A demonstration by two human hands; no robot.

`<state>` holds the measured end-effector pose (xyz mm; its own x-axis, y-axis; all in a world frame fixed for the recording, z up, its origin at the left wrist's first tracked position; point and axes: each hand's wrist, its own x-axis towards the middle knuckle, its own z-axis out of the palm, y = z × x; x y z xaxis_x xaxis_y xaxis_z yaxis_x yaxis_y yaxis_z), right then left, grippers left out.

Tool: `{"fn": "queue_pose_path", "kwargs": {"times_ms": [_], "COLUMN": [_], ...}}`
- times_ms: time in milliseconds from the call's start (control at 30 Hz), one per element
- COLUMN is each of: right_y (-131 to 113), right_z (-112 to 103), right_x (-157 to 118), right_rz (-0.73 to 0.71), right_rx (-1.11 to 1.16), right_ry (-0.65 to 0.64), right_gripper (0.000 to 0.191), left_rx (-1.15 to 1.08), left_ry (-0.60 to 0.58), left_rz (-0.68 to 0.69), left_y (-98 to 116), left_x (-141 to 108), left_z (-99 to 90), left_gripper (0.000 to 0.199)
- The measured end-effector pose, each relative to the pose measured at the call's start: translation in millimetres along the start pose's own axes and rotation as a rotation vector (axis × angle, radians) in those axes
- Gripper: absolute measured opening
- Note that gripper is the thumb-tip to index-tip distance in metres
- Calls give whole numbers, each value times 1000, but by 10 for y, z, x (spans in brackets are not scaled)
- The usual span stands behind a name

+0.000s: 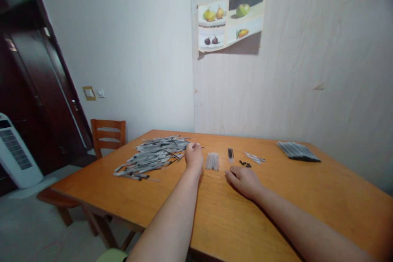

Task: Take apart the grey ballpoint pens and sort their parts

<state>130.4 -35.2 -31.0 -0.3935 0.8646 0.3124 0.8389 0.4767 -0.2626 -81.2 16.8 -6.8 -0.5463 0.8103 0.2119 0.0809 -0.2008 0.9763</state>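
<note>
My left hand (pixel 194 157) is at the right edge of a big heap of clear pen barrels and dark-ended pen parts (pixel 153 156). Its fingers are curled together, and a thin dark tip shows just past them; what they hold is unclear. My right hand (pixel 244 178) rests on the table with its fingers curled in, their inside hidden. Between the hands lies a row of clear tubes (pixel 212 161). Beyond my right hand are a few black refill-like sticks (pixel 231 154), several small black caps (pixel 245 164) and some white, dark-ended pieces (pixel 254 157).
The wooden table (pixel 276 204) meets the wall at the back. At its right rear lies a neat stack of clear, black-ended pens (pixel 298 151). A wooden chair (pixel 108 135) stands at the left, with a white upright appliance (pixel 18 155) farther off.
</note>
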Motion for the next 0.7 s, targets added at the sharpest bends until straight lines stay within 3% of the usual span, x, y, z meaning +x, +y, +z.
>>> {"fn": "queue_pose_path", "kwargs": {"times_ms": [333, 700], "right_y": [29, 23], "right_z": [48, 31], "right_x": [12, 6], "right_rz": [-1, 28], "right_rx": [-15, -33], "right_ry": [-14, -40], "right_gripper": [44, 43], "left_rx": [273, 419], "left_ry": [150, 223], "left_rz": [154, 206], "left_y": [-125, -34], "left_x": [173, 345], "left_z": [-768, -1386], "left_gripper": [11, 12]}}
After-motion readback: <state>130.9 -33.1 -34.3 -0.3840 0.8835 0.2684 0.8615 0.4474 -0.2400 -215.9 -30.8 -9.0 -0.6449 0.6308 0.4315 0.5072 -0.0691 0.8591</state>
